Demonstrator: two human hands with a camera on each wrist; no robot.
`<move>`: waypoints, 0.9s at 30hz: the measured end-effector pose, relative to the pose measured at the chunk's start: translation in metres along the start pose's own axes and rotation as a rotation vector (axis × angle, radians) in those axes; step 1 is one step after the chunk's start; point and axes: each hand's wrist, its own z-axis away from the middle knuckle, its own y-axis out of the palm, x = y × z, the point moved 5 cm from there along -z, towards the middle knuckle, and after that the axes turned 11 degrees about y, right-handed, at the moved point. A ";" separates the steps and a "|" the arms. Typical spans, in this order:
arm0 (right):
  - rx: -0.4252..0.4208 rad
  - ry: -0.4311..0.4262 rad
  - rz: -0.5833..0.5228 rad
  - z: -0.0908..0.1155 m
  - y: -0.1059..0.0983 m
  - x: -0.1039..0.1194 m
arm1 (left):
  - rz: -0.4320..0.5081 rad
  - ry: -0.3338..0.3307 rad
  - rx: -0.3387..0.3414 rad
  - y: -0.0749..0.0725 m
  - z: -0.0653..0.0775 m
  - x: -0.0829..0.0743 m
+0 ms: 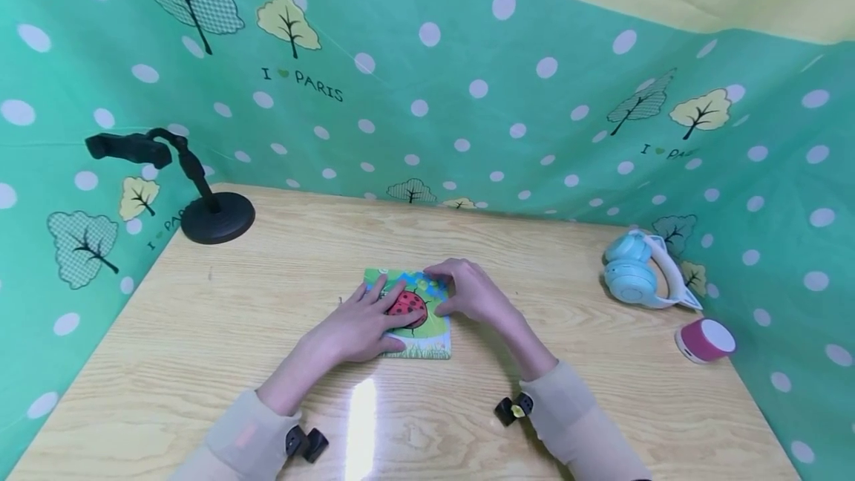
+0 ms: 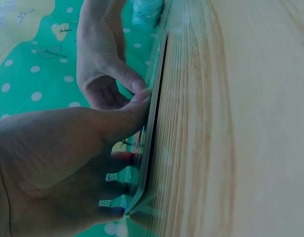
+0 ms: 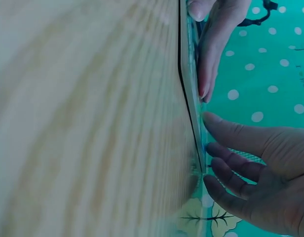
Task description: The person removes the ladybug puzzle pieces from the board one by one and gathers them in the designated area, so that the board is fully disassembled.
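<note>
A thin, square picture board (image 1: 430,347) with a red spotted ladybug on green lies flat on the table. My left hand (image 1: 364,324) rests across its left part, fingers spread over the ladybug. In the left wrist view the board's edge (image 2: 156,106) shows side-on, with the left thumb along its face. My right hand (image 1: 473,292) is at the upper right corner, fingers bent, over a blue patterned patch. From the right wrist, thumb and fingertips (image 3: 211,118) of that hand meet the board's face, with a gap between thumb and fingers.
Blue cat-ear headphones (image 1: 631,280) and a pink-and-white cylinder (image 1: 706,340) stand on the right of the wooden table (image 1: 280,258). A black stand (image 1: 217,215) with a bent arm is at the back left. A green dotted cloth (image 1: 461,102) hangs behind.
</note>
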 end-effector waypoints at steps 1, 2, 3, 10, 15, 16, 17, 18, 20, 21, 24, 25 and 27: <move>0.011 0.000 0.003 -0.001 0.001 0.000 | 0.002 -0.001 0.001 0.000 0.000 0.000; 0.024 0.001 0.005 -0.002 0.002 0.000 | 0.003 -0.001 0.001 0.000 0.000 0.000; 0.034 0.000 0.004 -0.003 0.002 0.000 | 0.005 0.000 0.001 0.000 0.000 0.000; 0.049 0.000 -0.002 -0.003 0.003 0.000 | -0.001 0.003 -0.003 0.000 0.000 0.000; -0.025 0.015 0.015 0.003 0.000 0.000 | -0.006 0.007 0.003 0.000 0.000 0.000; -0.044 0.013 0.031 0.004 0.000 0.001 | -0.005 0.008 0.003 -0.001 0.000 0.000; -0.058 0.012 0.051 0.005 -0.001 0.001 | -0.002 0.008 0.003 -0.001 0.000 0.000; -0.071 0.005 0.070 0.006 -0.001 0.002 | 0.000 0.008 0.003 -0.001 0.000 0.000; -0.089 -0.013 0.105 0.007 -0.002 0.005 | 0.007 0.004 0.002 -0.002 0.000 0.000; -0.097 -0.021 0.120 0.007 -0.002 0.006 | 0.011 0.002 0.002 -0.002 0.000 0.000; -0.110 -0.025 0.145 0.007 -0.002 0.008 | 0.017 -0.003 0.004 -0.001 0.000 0.001; -0.111 -0.021 0.149 0.006 -0.002 0.007 | 0.018 -0.004 0.004 -0.001 0.000 0.001; -0.112 -0.013 0.151 0.004 -0.002 0.007 | 0.021 -0.004 0.002 -0.001 0.000 0.002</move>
